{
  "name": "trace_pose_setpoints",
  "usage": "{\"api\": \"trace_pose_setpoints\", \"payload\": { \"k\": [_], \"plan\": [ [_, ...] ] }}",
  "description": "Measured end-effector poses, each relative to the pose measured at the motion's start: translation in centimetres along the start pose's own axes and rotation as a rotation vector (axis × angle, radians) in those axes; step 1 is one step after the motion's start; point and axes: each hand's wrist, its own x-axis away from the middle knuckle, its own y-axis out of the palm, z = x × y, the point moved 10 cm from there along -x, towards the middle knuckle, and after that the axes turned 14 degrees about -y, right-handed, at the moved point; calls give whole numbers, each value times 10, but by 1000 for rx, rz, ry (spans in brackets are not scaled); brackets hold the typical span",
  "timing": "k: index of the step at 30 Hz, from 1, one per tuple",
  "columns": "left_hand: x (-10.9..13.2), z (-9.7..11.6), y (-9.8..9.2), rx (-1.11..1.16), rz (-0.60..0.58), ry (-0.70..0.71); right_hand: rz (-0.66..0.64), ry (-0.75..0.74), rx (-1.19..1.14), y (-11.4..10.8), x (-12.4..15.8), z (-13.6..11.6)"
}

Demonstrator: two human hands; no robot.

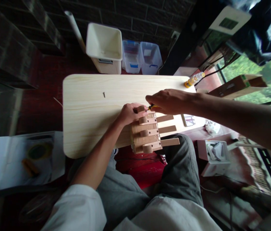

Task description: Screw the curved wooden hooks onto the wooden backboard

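Note:
My right hand (pixel 165 100) is closed around a small screwdriver (pixel 151 106) with a yellow and black handle. Its tip points down and left at the far end strip of a brown box-like block (pixel 147 140). Across that block run several tan strips (pixel 151 132) with rounded left ends, dark screw heads and flat tails sticking out to the right. My left hand (pixel 130 113) grips the far end strip (pixel 141 109), fingers over its far side and close to the screwdriver tip. The block overhangs the table's near edge.
On the light wooden table (pixel 89 118) lie a loose dark screw (pixel 104 94), a clear bottle-like container with yellow ends (pixel 194 79) and a phone-like flat item (pixel 188 120). A cream bin (pixel 104 65) and clear plastic boxes (pixel 150 59) stand beyond it. An open white box (pixel 215 157) sits right.

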Motion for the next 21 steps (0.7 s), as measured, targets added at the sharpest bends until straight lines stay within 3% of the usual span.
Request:
{"api": "trace_pose_setpoints", "payload": {
  "k": [5,11,21],
  "plan": [
    [1,1,-2,2,22,-2,3,68,-2,1,-1,9],
    [0,1,-1,-2,4,1,-14,-4,-28,-2,-2,8],
    [0,0,-1,-9,8,-8,5,-3,8,-2,-8,10]
  ]
}}
